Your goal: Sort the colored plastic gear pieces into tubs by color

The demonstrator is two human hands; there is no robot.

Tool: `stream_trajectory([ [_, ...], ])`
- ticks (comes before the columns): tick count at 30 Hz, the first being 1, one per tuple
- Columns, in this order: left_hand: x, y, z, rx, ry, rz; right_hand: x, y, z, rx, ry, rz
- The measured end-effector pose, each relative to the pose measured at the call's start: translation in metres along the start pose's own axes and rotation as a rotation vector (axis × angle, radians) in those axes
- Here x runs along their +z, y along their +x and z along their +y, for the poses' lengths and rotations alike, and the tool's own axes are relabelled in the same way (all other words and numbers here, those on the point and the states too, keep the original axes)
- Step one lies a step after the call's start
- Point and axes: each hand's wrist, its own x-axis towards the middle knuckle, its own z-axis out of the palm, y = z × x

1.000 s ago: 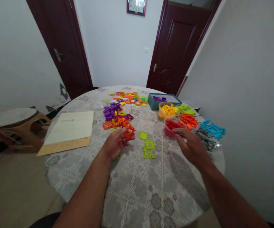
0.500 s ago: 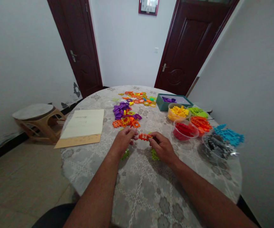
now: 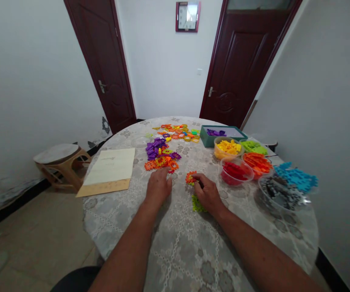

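Note:
My right hand (image 3: 207,192) pinches an orange gear-shaped plastic piece (image 3: 190,177), with a little yellow-green showing beneath it. Below that hand a lime green toothed piece (image 3: 197,204) lies on the tablecloth, partly covered by the fingers. My left hand (image 3: 159,187) is at the near edge of a pile of orange gear-shaped pieces (image 3: 151,165). Its thumb stands apart from the fingers and nothing shows in it; the fingertips are partly hidden. Purple plastic pieces (image 3: 154,149) are heaped just behind the orange ones.
On the right stand tubs of yellow pieces (image 3: 228,147), red pieces (image 3: 235,171), orange pieces (image 3: 257,162) and grey pieces (image 3: 280,192), with blue pieces (image 3: 296,177) beside them. A green box (image 3: 207,140) is behind. Paper (image 3: 111,164) lies left. More pieces (image 3: 178,132) are scattered at the back.
My left hand has left the orange piece between my hands and moved forward to the pile. The right hand still holds its piece, now turned to show its round face. The view has tilted up.

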Motion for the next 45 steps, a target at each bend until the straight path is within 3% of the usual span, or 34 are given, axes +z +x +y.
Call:
stream_trajectory([
  [5, -0.001, 0.025, 0.015, -0.009, 0.196, -0.155, 0.001, 0.005, 0.0, 0.001, 0.036, -0.032],
  [10, 0.01, 0.052, 0.015, -0.086, 0.328, -0.175, 0.002, 0.01, 0.003, -0.001, 0.051, -0.004],
  [15, 0.019, 0.059, 0.014, -0.085, 0.473, -0.186, 0.002, 0.008, 0.002, -0.042, 0.075, 0.006],
  [19, 0.019, 0.054, 0.01, -0.067, 0.465, -0.158, 0.002, 0.007, -0.001, -0.019, 0.119, 0.028],
  [24, 0.007, 0.042, 0.004, -0.008, 0.23, -0.062, 0.003, 0.009, -0.002, 0.117, 0.239, 0.057],
  [26, -0.002, 0.034, 0.007, 0.076, 0.104, -0.023, 0.003, 0.012, -0.001, 0.227, 0.359, 0.078],
  [30, -0.016, 0.013, 0.02, 0.201, 0.019, -0.064, 0.003, 0.017, 0.0, 0.46, 0.729, 0.099],
  [36, -0.025, -0.012, 0.029, 0.263, 0.042, -0.104, -0.007, 0.015, -0.007, 0.555, 1.005, 0.067],
  [45, -0.022, -0.022, 0.031, 0.282, 0.021, -0.118, -0.002, 0.002, -0.013, 0.548, 0.939, -0.204],
])
